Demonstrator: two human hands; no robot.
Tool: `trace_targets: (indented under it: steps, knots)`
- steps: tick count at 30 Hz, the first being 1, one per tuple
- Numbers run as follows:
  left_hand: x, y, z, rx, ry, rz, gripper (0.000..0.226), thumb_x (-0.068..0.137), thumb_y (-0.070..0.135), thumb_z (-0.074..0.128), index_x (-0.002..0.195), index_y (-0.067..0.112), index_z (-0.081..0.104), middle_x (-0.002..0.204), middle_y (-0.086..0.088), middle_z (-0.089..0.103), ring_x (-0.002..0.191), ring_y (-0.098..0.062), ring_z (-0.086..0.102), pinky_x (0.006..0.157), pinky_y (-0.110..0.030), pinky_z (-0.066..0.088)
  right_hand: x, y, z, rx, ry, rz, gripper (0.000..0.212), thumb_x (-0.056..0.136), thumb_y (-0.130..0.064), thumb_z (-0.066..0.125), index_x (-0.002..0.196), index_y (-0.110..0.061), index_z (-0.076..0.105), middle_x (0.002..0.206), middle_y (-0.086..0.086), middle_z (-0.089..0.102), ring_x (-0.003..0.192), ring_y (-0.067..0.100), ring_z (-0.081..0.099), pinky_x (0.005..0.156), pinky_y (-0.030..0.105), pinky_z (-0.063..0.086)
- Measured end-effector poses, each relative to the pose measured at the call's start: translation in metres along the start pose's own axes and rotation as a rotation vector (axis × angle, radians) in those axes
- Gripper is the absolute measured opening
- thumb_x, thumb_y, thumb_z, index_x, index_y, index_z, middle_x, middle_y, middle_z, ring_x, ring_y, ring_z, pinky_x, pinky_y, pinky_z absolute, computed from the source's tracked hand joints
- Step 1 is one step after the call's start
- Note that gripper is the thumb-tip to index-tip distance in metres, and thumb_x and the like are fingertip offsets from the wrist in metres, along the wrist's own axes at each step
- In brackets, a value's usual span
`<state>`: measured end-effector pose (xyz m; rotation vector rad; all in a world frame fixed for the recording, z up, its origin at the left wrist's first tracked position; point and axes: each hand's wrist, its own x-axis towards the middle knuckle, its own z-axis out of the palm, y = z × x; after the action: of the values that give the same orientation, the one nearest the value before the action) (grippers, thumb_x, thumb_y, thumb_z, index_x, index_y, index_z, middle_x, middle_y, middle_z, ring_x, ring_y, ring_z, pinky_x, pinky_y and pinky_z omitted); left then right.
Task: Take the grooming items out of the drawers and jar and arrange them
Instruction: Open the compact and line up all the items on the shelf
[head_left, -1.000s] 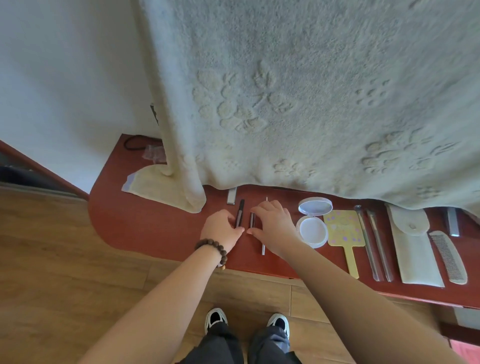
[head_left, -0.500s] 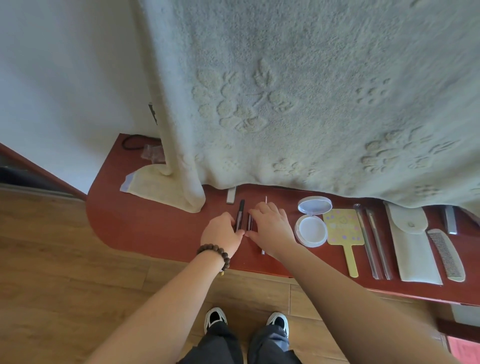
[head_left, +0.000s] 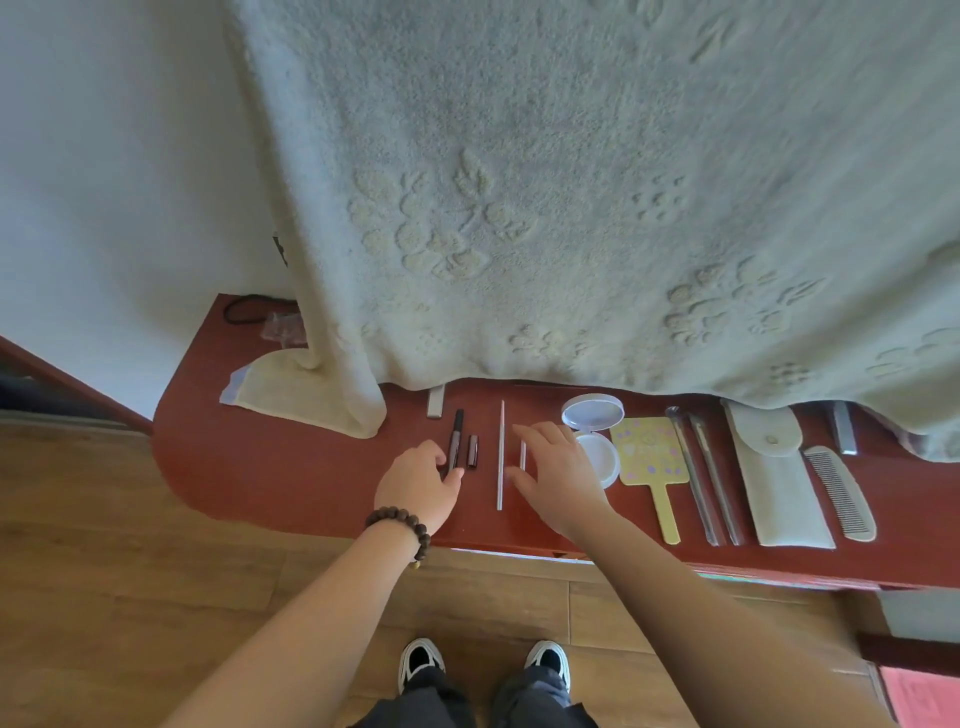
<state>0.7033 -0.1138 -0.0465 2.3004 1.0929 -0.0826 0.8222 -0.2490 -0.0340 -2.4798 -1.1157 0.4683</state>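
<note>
Left hand (head_left: 420, 486) fingers touching dark pen (head_left: 455, 441), no grip. Right hand (head_left: 558, 475) spread flat over short white stick (head_left: 523, 453) on tabletop (head_left: 291, 467).

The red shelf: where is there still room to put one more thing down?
Bare room lies on the red shelf, left of the left hand, below the folded cloth. Right of the right hand it is crowded: mirror, pouch, comb.
</note>
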Motion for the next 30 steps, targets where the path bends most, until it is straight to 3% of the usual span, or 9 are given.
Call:
trace_targets:
  steps: [9, 13, 16, 19, 22, 26, 30]
  knots:
    - [-0.029, 0.017, -0.003, 0.053, 0.124, 0.124, 0.025, 0.091, 0.032, 0.054, 0.11, 0.016, 0.056, 0.11, -0.003, 0.055, 0.105, -0.021, 0.051, 0.078, -0.033, 0.051, -0.039, 0.016, -0.008, 0.045, 0.065, 0.134, 0.045, 0.091, -0.024, 0.054, 0.136, -0.016, 0.048, 0.137, 0.001, 0.044, 0.129, 0.022, 0.037, 0.105, 0.035, 0.037]
    - [-0.04, 0.026, 0.004, 0.101, 0.149, 0.264, 0.034, 0.091, 0.03, 0.054, 0.122, 0.016, 0.054, 0.123, -0.002, 0.053, 0.113, -0.019, 0.048, 0.09, -0.033, 0.048, -0.053, 0.028, -0.006, -0.008, 0.124, 0.218, 0.051, 0.09, -0.026, 0.057, 0.138, -0.014, 0.043, 0.149, 0.004, 0.032, 0.14, 0.024, 0.026, 0.109, 0.037, 0.035]
    - [-0.048, 0.029, 0.013, 0.189, 0.099, 0.35, 0.045, 0.094, 0.032, 0.05, 0.135, 0.017, 0.044, 0.142, -0.003, 0.042, 0.134, -0.019, 0.036, 0.108, -0.033, 0.036, -0.058, 0.033, -0.005, -0.007, 0.114, 0.289, 0.062, 0.09, -0.032, 0.058, 0.144, -0.013, 0.032, 0.157, 0.005, 0.019, 0.146, 0.023, 0.012, 0.115, 0.038, 0.027]
    - [-0.05, 0.025, 0.019, 0.293, 0.009, 0.329, 0.063, 0.096, 0.039, 0.042, 0.15, 0.018, 0.016, 0.159, -0.003, 0.009, 0.147, -0.021, 0.004, 0.12, -0.039, 0.013, -0.056, 0.028, -0.002, -0.039, 0.063, 0.214, 0.065, 0.094, -0.036, 0.052, 0.148, -0.015, 0.024, 0.16, 0.002, 0.008, 0.148, 0.02, 0.003, 0.119, 0.036, 0.019]
    - [-0.048, 0.016, 0.024, 0.409, -0.086, 0.304, 0.075, 0.096, 0.048, 0.035, 0.15, 0.019, -0.008, 0.159, -0.003, -0.016, 0.146, -0.024, -0.014, 0.12, -0.042, 0.003, -0.049, 0.013, 0.007, -0.071, -0.046, 0.076, 0.064, 0.098, -0.034, 0.043, 0.152, -0.017, 0.013, 0.161, -0.001, -0.004, 0.148, 0.018, -0.007, 0.121, 0.037, 0.009]
    - [-0.043, 0.009, 0.028, 0.476, -0.154, 0.3, 0.075, 0.097, 0.051, 0.03, 0.149, 0.019, -0.014, 0.158, -0.005, -0.019, 0.145, -0.023, -0.016, 0.12, -0.042, 0.0, -0.039, 0.0, 0.023, -0.245, -0.119, 0.029, 0.063, 0.101, -0.033, 0.03, 0.151, -0.015, -0.004, 0.16, 0.004, -0.011, 0.147, 0.023, -0.015, 0.121, 0.041, -0.002]
    - [-0.038, 0.007, 0.033, 0.483, -0.158, 0.298, 0.072, 0.098, 0.048, 0.027, 0.149, 0.018, -0.014, 0.158, -0.004, -0.017, 0.146, -0.022, -0.015, 0.12, -0.041, 0.0, -0.03, -0.007, 0.032, -0.338, -0.172, 0.007, 0.061, 0.103, -0.027, 0.026, 0.15, -0.009, -0.007, 0.159, 0.009, -0.015, 0.147, 0.025, -0.016, 0.12, 0.039, -0.005]
